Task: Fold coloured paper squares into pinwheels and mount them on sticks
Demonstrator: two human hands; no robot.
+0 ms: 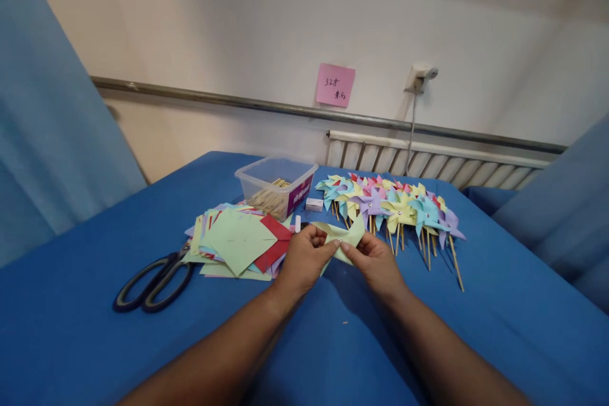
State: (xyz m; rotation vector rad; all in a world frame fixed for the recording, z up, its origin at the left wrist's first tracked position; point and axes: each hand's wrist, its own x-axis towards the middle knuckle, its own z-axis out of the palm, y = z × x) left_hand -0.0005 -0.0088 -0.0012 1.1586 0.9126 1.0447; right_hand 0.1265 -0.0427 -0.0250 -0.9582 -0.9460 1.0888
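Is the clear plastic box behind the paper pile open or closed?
Open. The clear plastic box has no lid on it, and wooden sticks lie inside, seen over its rim.

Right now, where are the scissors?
In the head view the scissors lie on the blue table, left of the hands, tips tucked under the paper stack.

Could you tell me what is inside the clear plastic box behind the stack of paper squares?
The clear plastic box holds a heap of thin wooden sticks, lying loose. A purple label on its side hides part of the inside, so whatever else is there cannot be seen.
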